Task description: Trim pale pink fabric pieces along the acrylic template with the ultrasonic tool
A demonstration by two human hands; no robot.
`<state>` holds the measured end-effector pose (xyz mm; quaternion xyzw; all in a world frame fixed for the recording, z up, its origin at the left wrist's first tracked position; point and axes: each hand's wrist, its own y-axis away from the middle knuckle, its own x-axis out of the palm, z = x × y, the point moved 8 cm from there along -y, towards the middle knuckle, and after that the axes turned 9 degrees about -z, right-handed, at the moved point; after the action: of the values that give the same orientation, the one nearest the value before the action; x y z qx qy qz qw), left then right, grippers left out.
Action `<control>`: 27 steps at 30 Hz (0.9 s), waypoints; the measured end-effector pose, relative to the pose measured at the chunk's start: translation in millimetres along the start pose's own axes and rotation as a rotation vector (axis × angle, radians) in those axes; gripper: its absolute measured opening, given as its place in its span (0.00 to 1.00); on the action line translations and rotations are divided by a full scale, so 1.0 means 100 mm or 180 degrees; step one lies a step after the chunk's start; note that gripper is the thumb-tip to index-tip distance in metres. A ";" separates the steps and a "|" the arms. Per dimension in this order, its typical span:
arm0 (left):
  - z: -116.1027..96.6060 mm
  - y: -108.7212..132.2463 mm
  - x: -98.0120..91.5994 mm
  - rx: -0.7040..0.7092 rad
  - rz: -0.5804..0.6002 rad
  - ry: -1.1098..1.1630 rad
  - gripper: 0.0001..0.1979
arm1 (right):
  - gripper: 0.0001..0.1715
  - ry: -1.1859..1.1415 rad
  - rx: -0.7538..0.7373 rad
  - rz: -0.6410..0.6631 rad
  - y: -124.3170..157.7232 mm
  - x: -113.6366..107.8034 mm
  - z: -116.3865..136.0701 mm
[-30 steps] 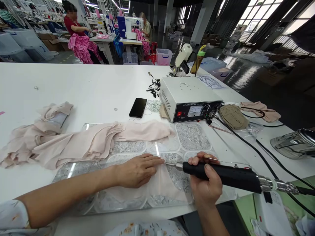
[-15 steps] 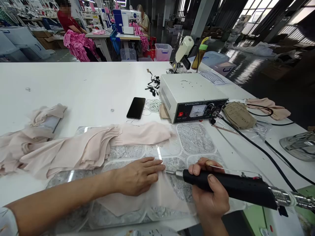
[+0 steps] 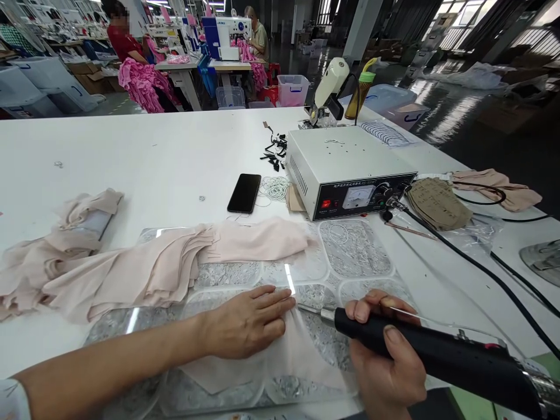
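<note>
My left hand (image 3: 249, 324) lies flat with its fingers stretched out, pressing a pale pink piece of fabric (image 3: 306, 356) onto a clear plastic mat (image 3: 356, 248) with a grey pattern. My right hand (image 3: 387, 356) is wrapped round the black handle of a handheld ultrasonic welder (image 3: 437, 341). Its thin metal tip points left and ends beside my left fingertips, at the fabric's upper edge. Whether the tip touches the cloth I cannot tell. Beyond my left hand, a stack of pale pink fabric pieces (image 3: 144, 268) lies across the mat.
A white control box (image 3: 350, 151) with a dial stands at the back right, its black cable (image 3: 472, 274) running down the right side. A phone (image 3: 244, 193) and white cord (image 3: 274, 188) lie left of it. Two people work at sewing machines (image 3: 227, 36) beyond the table.
The view has shifted slightly. My right hand and the welder have moved a little to the right, showing more of the tip. My left hand stays flat on the fabric.
</note>
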<state>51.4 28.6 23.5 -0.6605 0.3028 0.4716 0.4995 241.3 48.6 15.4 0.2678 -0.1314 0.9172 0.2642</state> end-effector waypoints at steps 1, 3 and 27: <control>0.00 0.00 0.00 0.0000 0.0006 -0.0009 0.07 | 0.10 0.0014 0.0002 -0.0011 0.00 0.00 0.00; 0.00 0.00 0.02 -0.0010 0.0035 -0.0024 0.07 | 0.10 0.0025 0.0002 -0.0019 0.00 0.01 0.01; -0.04 -0.04 -0.01 -0.0119 -0.0094 -0.0273 0.10 | 0.10 0.0112 -0.0072 -0.0011 0.03 -0.01 0.01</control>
<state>55.7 26.0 26.2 -0.6533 0.2626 0.4976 0.5066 241.5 45.3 15.6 0.2488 -0.1365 0.9197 0.2711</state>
